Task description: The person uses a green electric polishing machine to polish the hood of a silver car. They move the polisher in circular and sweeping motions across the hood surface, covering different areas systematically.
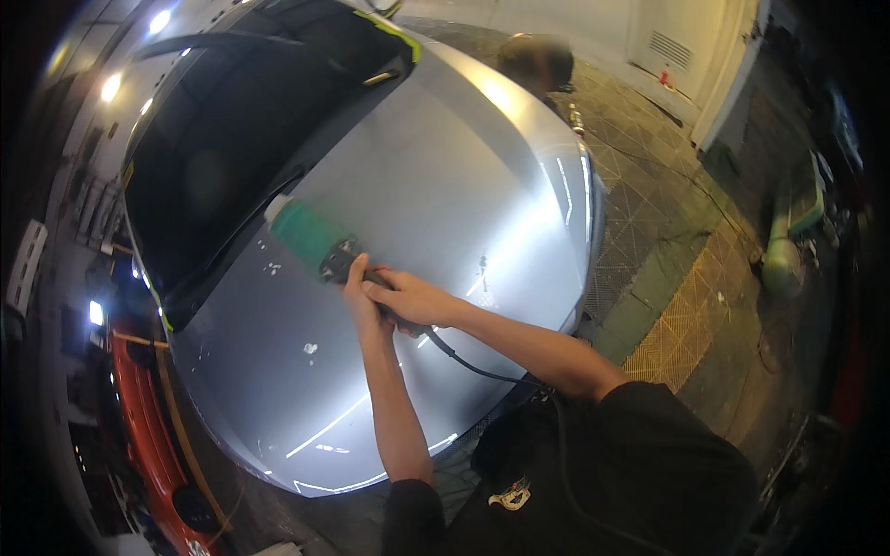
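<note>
Both my hands grip a green and black corded polisher (pixel 311 236), blurred, over the silver car hood (pixel 389 176) close to the windshield. My left hand (pixel 360 296) is wrapped round its black rear part, thumb up. My right hand (pixel 413 298) closes over the same handle from the right, partly hiding the left hand's fingers. A pale piece shows at the polisher's far end; whether it touches the hood I cannot tell. From the handle a black cord (pixel 464 363) runs back over my right arm to my shirt. White spots (pixel 310 348) dot the hood.
Yellow-green tape (pixel 400 37) edges the dark windshield (pixel 250 120). Beyond the hood's right side is what looks like another person's dark-haired head (pixel 536 61). A red car (pixel 153 435) stands at left. Patterned floor mats (pixel 681 320) and a green cylinder (pixel 783 255) lie right.
</note>
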Available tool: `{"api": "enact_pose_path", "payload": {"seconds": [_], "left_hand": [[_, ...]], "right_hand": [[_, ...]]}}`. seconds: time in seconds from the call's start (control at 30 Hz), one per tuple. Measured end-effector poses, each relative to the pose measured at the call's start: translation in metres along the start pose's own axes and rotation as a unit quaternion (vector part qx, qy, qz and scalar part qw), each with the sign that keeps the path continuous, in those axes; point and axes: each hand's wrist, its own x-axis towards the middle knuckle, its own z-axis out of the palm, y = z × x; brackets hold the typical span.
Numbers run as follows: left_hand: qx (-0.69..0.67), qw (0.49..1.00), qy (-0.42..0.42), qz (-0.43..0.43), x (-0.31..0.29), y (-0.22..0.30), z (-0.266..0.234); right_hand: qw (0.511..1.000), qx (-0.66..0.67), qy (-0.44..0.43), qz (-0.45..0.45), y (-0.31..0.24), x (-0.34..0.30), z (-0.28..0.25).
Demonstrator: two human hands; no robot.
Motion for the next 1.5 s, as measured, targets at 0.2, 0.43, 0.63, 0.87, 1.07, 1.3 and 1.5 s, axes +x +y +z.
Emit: {"api": "enact_pose_path", "payload": {"seconds": [0.2,0.43,0.63,0.87,1.07,1.3,1.5], "left_hand": [[-0.031,0.999,0.015,0.006,-0.013,-0.020,0.028],[-0.024,0.998,-0.057,-0.019,-0.022,-0.067,0.136],[0.033,0.992,-0.120,-0.014,-0.049,-0.085,0.217],[0.046,0.991,-0.124,-0.019,-0.064,-0.079,0.204],[0.005,0.999,-0.043,-0.009,-0.065,-0.047,0.099],[-0.037,0.999,0.029,0.019,-0.075,-0.037,0.028],[-0.039,0.999,0.003,0.010,-0.067,-0.046,0.046]], "right_hand": [[0.999,-0.028,-0.011,0.032,-0.011,-0.020,-0.031],[0.998,0.030,0.056,0.010,-0.021,-0.070,-0.131],[0.984,0.116,0.132,0.008,-0.020,-0.103,-0.180],[0.983,0.115,0.142,0.009,-0.016,-0.113,-0.162],[0.995,0.055,0.067,0.038,0.001,-0.084,-0.078],[0.998,-0.042,-0.014,0.047,0.012,-0.066,-0.031],[0.999,-0.034,-0.001,0.037,0.006,-0.072,-0.052]]}}
